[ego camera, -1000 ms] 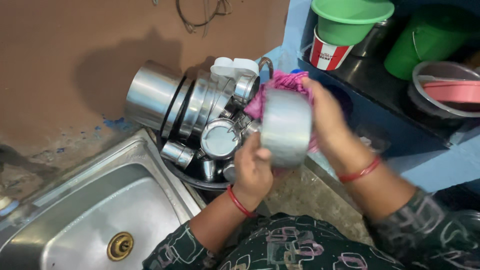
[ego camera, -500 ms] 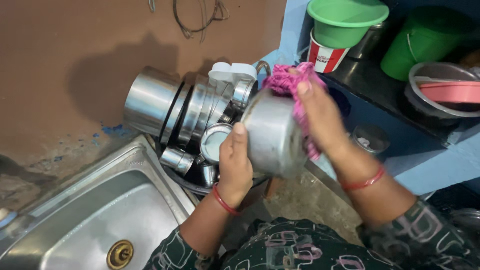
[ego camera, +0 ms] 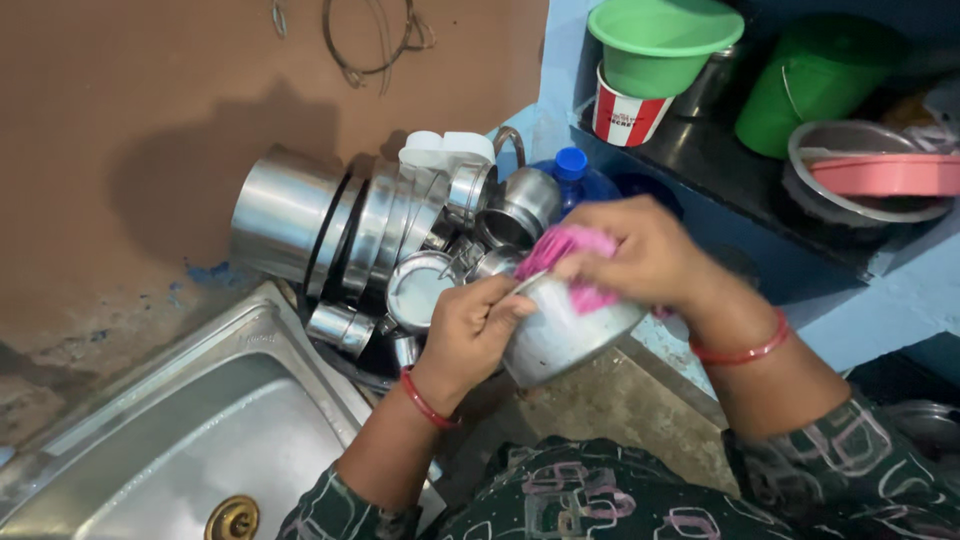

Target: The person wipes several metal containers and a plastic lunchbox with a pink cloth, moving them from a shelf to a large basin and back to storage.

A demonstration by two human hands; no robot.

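My left hand [ego camera: 468, 330] grips the rim of a small steel pot [ego camera: 558, 335], tilted with its mouth facing up and right. My right hand [ego camera: 645, 250] presses a pink cloth [ego camera: 570, 262] into the pot's mouth, fingers closed over it. Both wrists wear red bangles. The pot sits above the grey counter, just in front of a pile of washed steel vessels [ego camera: 400, 240].
A steel sink [ego camera: 180, 430] with a brass drain lies at lower left. Stacked steel pots and cups lean against the brown wall. A blue-capped bottle [ego camera: 570, 165], green buckets [ego camera: 660, 45], a red-and-white paper tub [ego camera: 625, 115] and a pink-lidded steel bowl [ego camera: 870, 180] stand on the dark shelf at right.
The pot has turned from base-toward-me to mouth-up and dropped lower. My right hand with the pink cloth moved from the pot's outside into its mouth.
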